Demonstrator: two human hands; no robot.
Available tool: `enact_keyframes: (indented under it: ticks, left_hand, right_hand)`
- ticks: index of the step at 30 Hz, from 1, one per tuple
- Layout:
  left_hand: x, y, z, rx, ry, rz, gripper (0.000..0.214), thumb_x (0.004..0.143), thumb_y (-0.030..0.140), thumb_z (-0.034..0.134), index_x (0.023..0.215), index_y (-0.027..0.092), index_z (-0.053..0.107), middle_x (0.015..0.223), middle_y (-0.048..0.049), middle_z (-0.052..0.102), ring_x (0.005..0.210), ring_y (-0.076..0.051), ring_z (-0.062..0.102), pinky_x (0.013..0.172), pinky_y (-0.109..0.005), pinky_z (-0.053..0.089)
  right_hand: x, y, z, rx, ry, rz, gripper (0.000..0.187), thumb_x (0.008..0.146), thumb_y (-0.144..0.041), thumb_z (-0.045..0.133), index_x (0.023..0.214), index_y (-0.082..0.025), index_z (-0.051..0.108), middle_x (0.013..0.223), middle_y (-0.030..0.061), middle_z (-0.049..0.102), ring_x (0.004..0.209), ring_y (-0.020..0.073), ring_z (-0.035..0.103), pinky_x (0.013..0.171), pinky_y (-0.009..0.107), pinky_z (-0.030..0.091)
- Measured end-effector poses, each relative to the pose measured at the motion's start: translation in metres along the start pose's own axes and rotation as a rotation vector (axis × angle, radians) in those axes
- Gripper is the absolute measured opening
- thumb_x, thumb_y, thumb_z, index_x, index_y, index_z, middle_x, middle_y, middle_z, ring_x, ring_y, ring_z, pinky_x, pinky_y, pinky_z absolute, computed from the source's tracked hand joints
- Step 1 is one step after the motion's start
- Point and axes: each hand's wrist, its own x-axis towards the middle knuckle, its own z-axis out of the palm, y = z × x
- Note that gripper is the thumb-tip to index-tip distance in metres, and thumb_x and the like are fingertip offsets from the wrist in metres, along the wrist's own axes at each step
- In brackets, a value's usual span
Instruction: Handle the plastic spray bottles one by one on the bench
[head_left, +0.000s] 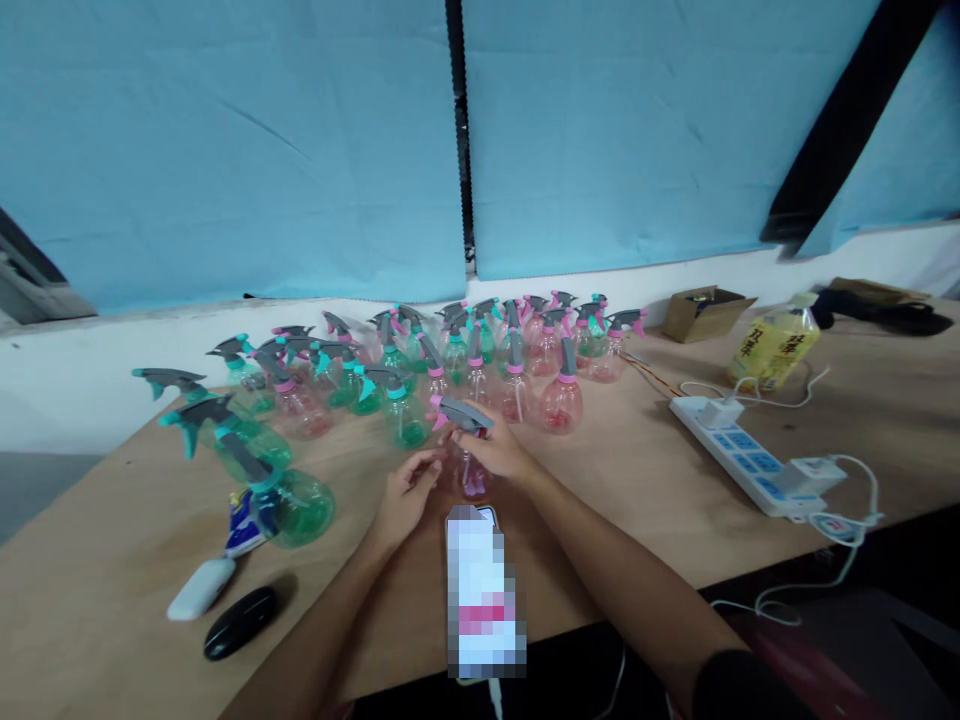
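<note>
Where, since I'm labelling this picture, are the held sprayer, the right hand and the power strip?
Held sprayer [469,474]: head view, on its clear body.
Right hand [498,451]: head view, on its back.
Power strip [751,458]: head view, on its socket face.

The touched spray bottle [472,474] is translucent pink, its trigger head [465,415] grey and pink, the table [630,460] tan.

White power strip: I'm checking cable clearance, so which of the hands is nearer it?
Right. The right hand is at a spray bottle, left of the power strip; the left hand is farther left.
</note>
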Motion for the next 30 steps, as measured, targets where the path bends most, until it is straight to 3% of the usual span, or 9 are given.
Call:
enact_keyframes:
  ticks: [3,6,12,16,22,30]
  left_hand:
    - [0.004,-0.002,-0.005,-0.066,0.105,-0.066,0.035,0.083,0.049,0.062,0.097,0.018,0.069,0.078,-0.0032,0.070,0.066,-0.015,0.063,0.057,-0.024,0.048]
    - [0.006,-0.001,-0.009,-0.149,0.164,-0.114,0.035,0.080,0.049,0.064,0.094,0.018,0.068,0.070,-0.0010,0.065,0.056,-0.013,0.057,0.050,-0.022,0.042]
    - [0.007,-0.004,-0.010,-0.189,0.154,-0.146,0.034,0.079,0.048,0.066,0.095,0.018,0.068,0.069,-0.0004,0.064,0.055,-0.012,0.056,0.049,-0.021,0.040]
    - [0.006,-0.005,-0.010,-0.186,0.146,-0.146,0.036,0.079,0.050,0.066,0.096,0.018,0.068,0.069,-0.0005,0.064,0.055,-0.012,0.056,0.049,-0.021,0.040]
    - [0.006,-0.001,-0.010,-0.164,0.139,-0.147,0.039,0.077,0.052,0.066,0.095,0.017,0.068,0.068,-0.0010,0.063,0.054,-0.012,0.055,0.047,-0.020,0.040]
    - [0.006,0.001,-0.009,-0.171,0.162,-0.148,0.038,0.077,0.052,0.066,0.093,0.018,0.068,0.065,0.0009,0.062,0.052,-0.011,0.054,0.047,-0.020,0.040]
  right_hand:
    - [0.002,0.002,0.000,-0.028,0.010,0.035,0.034,0.077,-0.017,0.056,0.109,-0.021,0.066,0.071,-0.0032,0.064,0.067,0.0119,0.059,0.068,0.024,0.047]
    - [0.005,0.000,-0.001,-0.094,-0.006,0.080,0.028,0.074,-0.016,0.052,0.094,-0.021,0.071,0.067,-0.0037,0.063,0.064,0.0116,0.056,0.064,0.023,0.045]
    - [0.008,-0.005,0.003,-0.052,-0.043,0.060,0.024,0.073,-0.016,0.052,0.085,-0.021,0.072,0.077,-0.0013,0.067,0.071,0.0135,0.059,0.067,0.025,0.046]
    - [0.007,-0.003,0.005,0.037,-0.015,0.050,0.021,0.071,-0.014,0.051,0.080,-0.020,0.068,0.072,-0.0019,0.064,0.067,0.0135,0.060,0.069,0.027,0.048]
    - [0.005,-0.007,0.003,-0.055,-0.010,0.085,0.021,0.073,-0.018,0.052,0.084,-0.022,0.070,0.073,-0.0013,0.066,0.062,0.0134,0.057,0.062,0.026,0.046]
    - [0.004,-0.006,0.004,-0.057,-0.026,0.083,0.017,0.070,-0.019,0.051,0.076,-0.021,0.067,0.069,-0.0003,0.064,0.069,0.0161,0.060,0.068,0.028,0.049]
